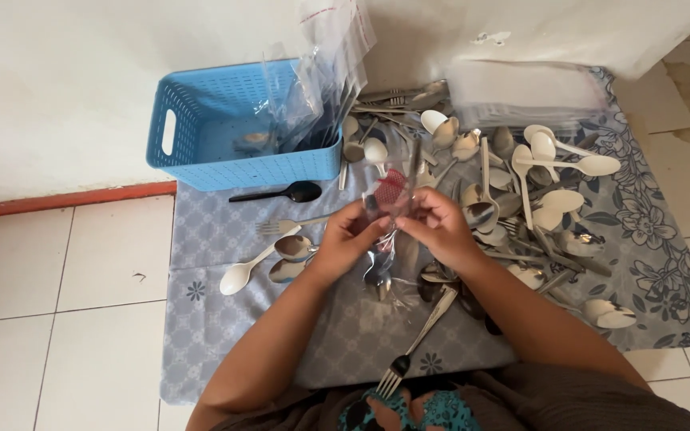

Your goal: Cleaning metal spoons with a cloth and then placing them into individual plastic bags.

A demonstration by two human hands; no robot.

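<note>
Two hands are held up close together over a blue flowered cloth (225, 239) on the tiled floor. A small clear bag (389, 231) with a red strip at its top is pinched between them. The left hand (345, 239) is closed on the bag's left edge, and the right hand (437, 227) is closed on its right edge near the top. Shiny cutlery can be seen hanging inside the bag, low down, just above the cloth. How many pieces are inside cannot be told.

The step in hand looks like the packing of cutlery into the bag, with the top being handled. For the next move, a firm pinch along the red strip would be called for, while the bag is kept upright so nothing slides out.

A big heap of metal and white spoons (521, 183) is spread to the right. A black spoon (281, 193) lies just in front of a blue basket (193, 120), where more clear bags (321, 80) are stacked. A fork (417, 339) lies near the person's lap.
</note>
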